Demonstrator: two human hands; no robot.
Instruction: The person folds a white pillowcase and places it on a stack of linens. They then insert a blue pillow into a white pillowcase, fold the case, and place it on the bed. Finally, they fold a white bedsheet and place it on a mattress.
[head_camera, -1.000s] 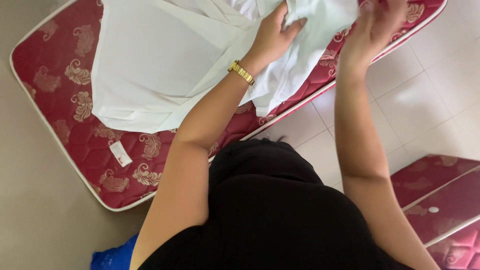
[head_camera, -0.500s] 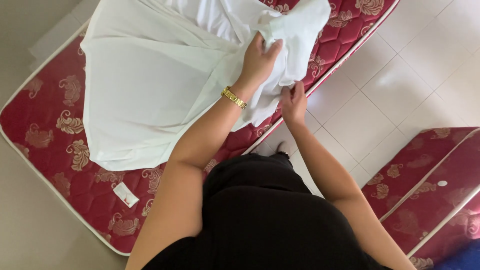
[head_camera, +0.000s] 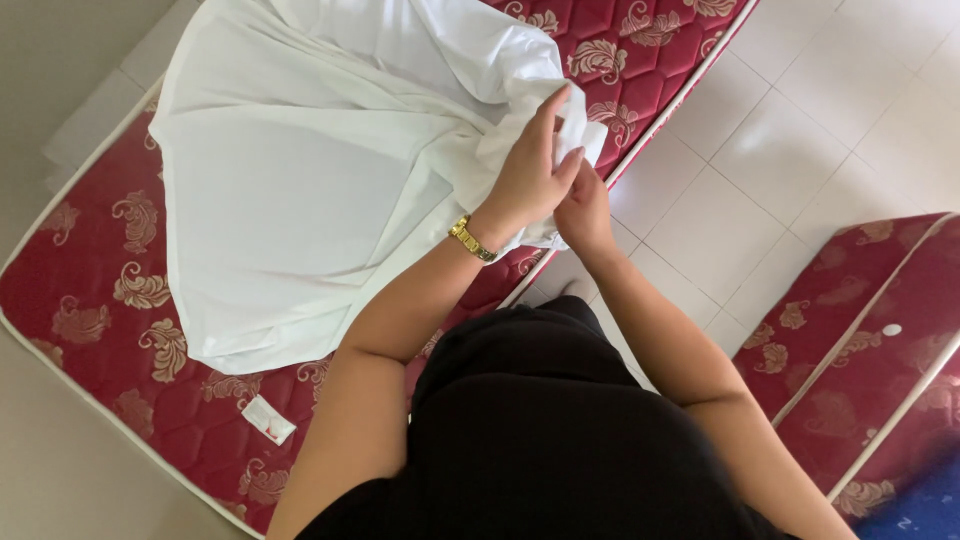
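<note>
- White sheet (head_camera: 300, 190): lying spread over the red quilted mattress (head_camera: 100, 300), its broad flat part reaching away to the person's left and its long run following the mattress diagonally up toward the far right; one corner is bunching into a wad at the near right edge of the mattress.
- Bunched corner (head_camera: 570, 125): sitting right at the hands, lifted slightly off the mattress, with the rest of the cloth trailing leftward from it.
- Left hand (head_camera: 530, 180): closing its fingers (head_camera: 560, 110) around the bunched corner from above; a gold wristband (head_camera: 471, 240) is showing on the wrist.
- Right hand (head_camera: 585, 210): tucking in just beneath the left, touching the same wad; its fingers are mostly hidden, so their grip cannot be told.
- Both hands are equally near; the loose cloth lies to their left.
- Tiled floor (head_camera: 790, 140): lying to the right, with further red mattresses (head_camera: 870, 330) well apart.
</note>
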